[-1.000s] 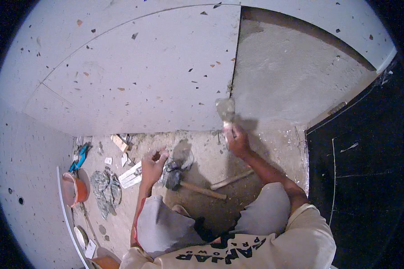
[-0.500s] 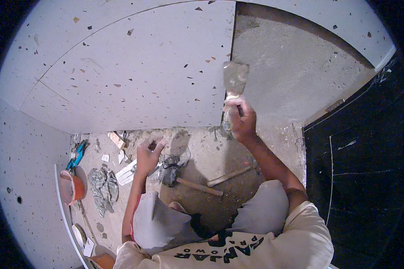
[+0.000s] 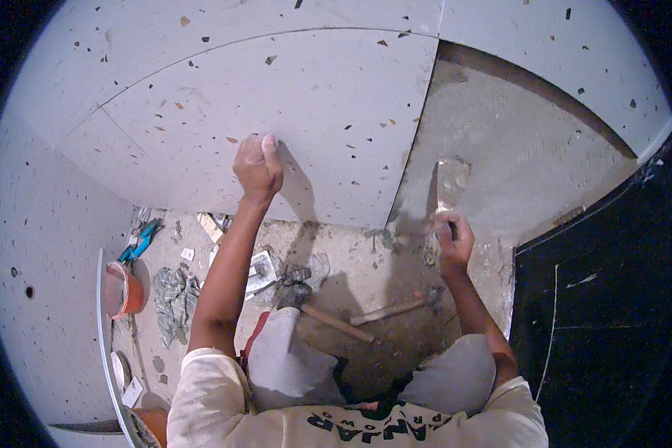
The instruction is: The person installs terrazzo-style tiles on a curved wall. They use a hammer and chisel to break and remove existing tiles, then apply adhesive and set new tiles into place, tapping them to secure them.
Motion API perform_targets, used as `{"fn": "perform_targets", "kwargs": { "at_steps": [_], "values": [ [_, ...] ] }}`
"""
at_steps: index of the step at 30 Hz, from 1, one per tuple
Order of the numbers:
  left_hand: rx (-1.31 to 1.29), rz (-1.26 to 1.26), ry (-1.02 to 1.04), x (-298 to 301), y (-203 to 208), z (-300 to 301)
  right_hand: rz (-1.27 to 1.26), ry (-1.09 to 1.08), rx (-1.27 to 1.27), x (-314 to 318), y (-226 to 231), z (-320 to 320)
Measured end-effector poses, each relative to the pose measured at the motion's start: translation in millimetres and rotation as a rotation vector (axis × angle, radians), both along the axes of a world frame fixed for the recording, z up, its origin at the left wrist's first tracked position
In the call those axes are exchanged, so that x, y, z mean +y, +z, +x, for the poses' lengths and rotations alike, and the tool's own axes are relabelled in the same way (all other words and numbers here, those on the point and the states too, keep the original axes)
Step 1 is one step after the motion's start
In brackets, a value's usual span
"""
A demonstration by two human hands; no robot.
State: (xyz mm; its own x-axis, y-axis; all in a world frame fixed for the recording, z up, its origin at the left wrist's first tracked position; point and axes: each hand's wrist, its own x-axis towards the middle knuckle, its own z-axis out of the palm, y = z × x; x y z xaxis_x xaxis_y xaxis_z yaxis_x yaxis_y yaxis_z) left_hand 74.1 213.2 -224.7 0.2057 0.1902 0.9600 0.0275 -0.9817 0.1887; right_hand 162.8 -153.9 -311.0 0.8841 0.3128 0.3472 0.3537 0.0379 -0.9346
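Observation:
My right hand [image 3: 454, 243] grips a putty knife [image 3: 452, 179] by its handle. The blade points up, smeared with grey mortar, in front of the bare cement patch [image 3: 530, 127] of the wall. My left hand [image 3: 259, 166] is raised, its fingers curled into a fist with nothing visible in it. It is at the face of a large white speckled tile [image 3: 336, 97], and whether it touches the tile I cannot tell. The tile's right edge borders the cement patch.
On the floor lie a hammer [image 3: 328, 319], a second wooden handle [image 3: 388, 311], a crumpled cloth [image 3: 176, 299] and a turquoise-handled tool [image 3: 140, 240]. An orange bucket [image 3: 131, 291] stands at left. A black panel [image 3: 605, 299] closes the right side.
My left hand has risen from above the floor to the tile and its fingers have closed. My right hand, with the putty knife, has moved right and down, away from the tile's edge.

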Motion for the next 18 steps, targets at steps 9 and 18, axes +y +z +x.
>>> {"fn": "perform_targets", "kwargs": {
  "at_steps": [9,18],
  "values": [
    [0.029,-0.065,-0.082,-22,17,-4,-0.057,0.055,-0.332,-14,5,-4],
    [0.083,0.126,-0.174,-81,65,23,-0.14,-0.041,-0.508,-14,1,7]
  ]
}}
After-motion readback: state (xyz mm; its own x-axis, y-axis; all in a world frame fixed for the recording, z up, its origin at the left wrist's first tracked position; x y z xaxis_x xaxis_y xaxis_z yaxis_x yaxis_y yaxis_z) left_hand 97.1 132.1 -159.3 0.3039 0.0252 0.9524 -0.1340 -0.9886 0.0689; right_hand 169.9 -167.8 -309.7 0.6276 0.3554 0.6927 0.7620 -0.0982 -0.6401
